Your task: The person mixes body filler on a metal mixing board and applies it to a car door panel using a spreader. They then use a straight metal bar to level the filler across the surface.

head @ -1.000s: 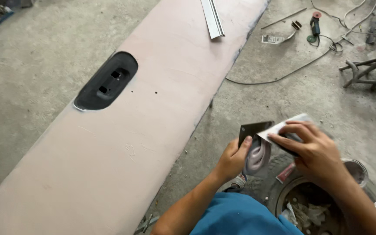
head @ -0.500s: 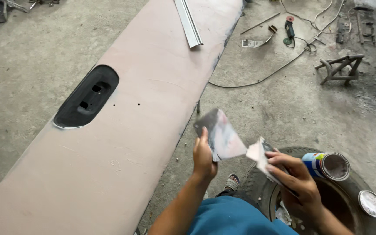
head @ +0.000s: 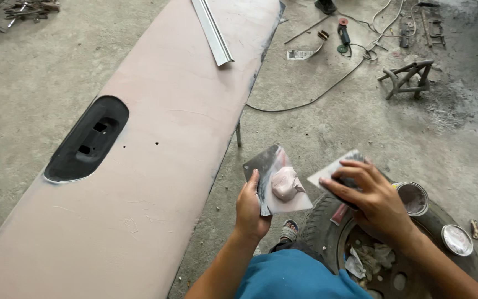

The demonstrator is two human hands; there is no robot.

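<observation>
My left hand [head: 252, 209] grips a flat metal spreader plate [head: 275, 177] with a lump of pale pink body filler [head: 286, 183] on it. My right hand [head: 373, 195] holds a second, smaller spreader blade [head: 334, 169] just right of the plate, a small gap between them. Both hands hover over the concrete floor beside a long pink-primed car body panel [head: 150, 166] with a dark recessed handle cut-out [head: 87, 138].
A tyre [head: 327, 221] lies below my right hand with an open tin [head: 413, 197] and a lid [head: 456, 239] on it. A metal strip [head: 212, 30] rests on the panel's far end. A cable [head: 316, 97], an angle grinder [head: 343, 33] and a metal stand [head: 408, 77] lie on the floor.
The two spreaders have drawn apart. The left plate now lies flatter, showing the filler lump. My view has shifted, bringing more of the panel and floor into sight.
</observation>
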